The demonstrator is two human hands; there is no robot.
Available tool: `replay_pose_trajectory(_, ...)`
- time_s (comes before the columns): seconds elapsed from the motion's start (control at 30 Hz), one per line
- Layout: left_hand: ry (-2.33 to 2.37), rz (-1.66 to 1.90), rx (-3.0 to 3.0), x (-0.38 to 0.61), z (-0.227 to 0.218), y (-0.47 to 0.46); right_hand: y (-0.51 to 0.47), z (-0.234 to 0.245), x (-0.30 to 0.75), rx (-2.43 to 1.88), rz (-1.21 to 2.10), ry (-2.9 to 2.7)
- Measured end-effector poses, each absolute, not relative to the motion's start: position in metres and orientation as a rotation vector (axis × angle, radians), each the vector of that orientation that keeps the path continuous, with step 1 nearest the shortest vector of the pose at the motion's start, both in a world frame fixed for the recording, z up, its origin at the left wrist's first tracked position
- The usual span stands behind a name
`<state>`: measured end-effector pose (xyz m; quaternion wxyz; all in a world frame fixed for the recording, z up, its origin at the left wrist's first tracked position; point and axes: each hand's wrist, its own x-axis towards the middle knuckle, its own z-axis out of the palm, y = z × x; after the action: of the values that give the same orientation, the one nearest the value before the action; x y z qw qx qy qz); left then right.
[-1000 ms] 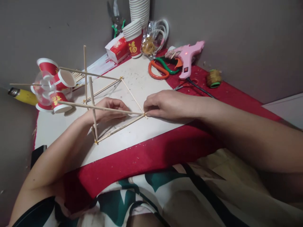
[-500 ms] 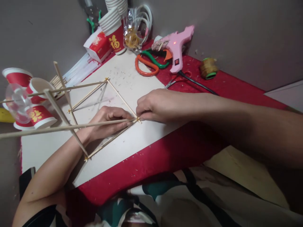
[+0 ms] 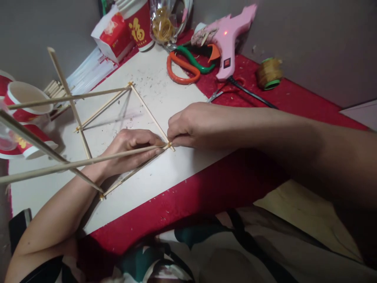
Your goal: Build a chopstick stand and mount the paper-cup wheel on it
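A frame of thin wooden sticks point(image 3: 149, 112) stands on the white board point(image 3: 141, 208), with yellowish bindings at its corners, which look like rubber bands. My left hand point(image 3: 132, 147) reaches in among the sticks, thumb and fingers closed on the frame beside its near right corner joint point(image 3: 169, 145). From the other side my right hand point(image 3: 185, 127) presses its fingertips together in a pinch right at that joint. What lies between those fingertips is hidden. One long slanting stick point(image 3: 59, 168) passes in front of my left wrist.
Behind the board lie orange-and-green-handled scissors point(image 3: 184, 72), a pink glue gun point(image 3: 228, 47) with its light on, and a spool point(image 3: 268, 74). Red paper cups point(image 3: 29, 100) stand at the left. A red box point(image 3: 114, 37) and a bag of rubber bands point(image 3: 162, 25) are at the back.
The view has shifted closer, so background things sit higher and farther outward. Both hands stay at the same corner joint, with barely any change in their grip.
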<state>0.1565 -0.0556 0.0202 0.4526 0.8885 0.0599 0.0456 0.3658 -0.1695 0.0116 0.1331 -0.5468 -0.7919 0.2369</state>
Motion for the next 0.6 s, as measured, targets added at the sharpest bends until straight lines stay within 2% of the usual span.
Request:
replay_pose_trajectory(0.3,0.278,0.041,2.127,0.155,0.017,-0.064,-0.175,0.020,0.365,-1.718,0.757,-2.299)
replay_pose_trajectory(0.6,0.345,0.054,2.088,0.156,0.017,-0.067,-0.173,0.016,0.354,-1.822,0.610,-2.362)
